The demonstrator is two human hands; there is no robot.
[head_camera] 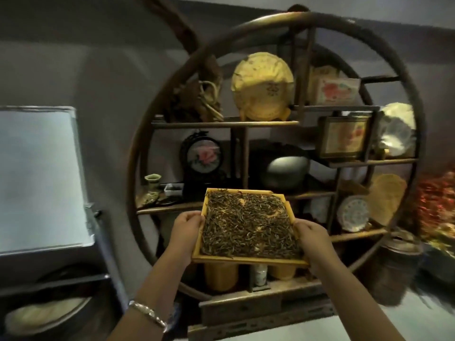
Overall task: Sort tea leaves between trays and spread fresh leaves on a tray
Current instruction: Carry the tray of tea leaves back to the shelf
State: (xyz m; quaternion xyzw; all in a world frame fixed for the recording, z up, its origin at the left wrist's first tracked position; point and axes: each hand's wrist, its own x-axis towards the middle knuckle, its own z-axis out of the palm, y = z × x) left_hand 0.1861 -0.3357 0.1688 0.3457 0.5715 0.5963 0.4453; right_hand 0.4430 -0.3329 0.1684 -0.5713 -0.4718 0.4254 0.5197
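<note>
Grey walls and a round wooden display shelf (270,143) fill the background as a person holds a square bamboo tray (248,259) of dark tea leaves (246,225) out in front at arm's length. The left hand (186,228) grips the tray's left rim, fingers curled over the edge, a silver bracelet (147,313) on that wrist. The right hand (314,236) grips the right rim low down near the near corner, its fingers wrapped under the tray. Neither hand is free; the load is shared evenly, with the tray centred between them and tipped so its far edge rises toward the shelf.

Dry, wiry leaves cover most of the tray floor, with a few bare patches of pale bamboo showing toward the far right. The tray hangs in the air, touching nothing but the hands, in front of the shelf's lower tiers.

Beyond it, the shelf carries a paper-wrapped tea cake (262,86), a framed embroidered flower (203,156), a dark round pot (285,171) and a patterned plate (352,212). A grey board (37,178) stands at far left, and a woven round tray (46,313) lies low at the near left, closer to the left hand. No second sorting tray is clearly visible, so any transfer would seem to call for turning away from the shelf, likely leftward and down.
</note>
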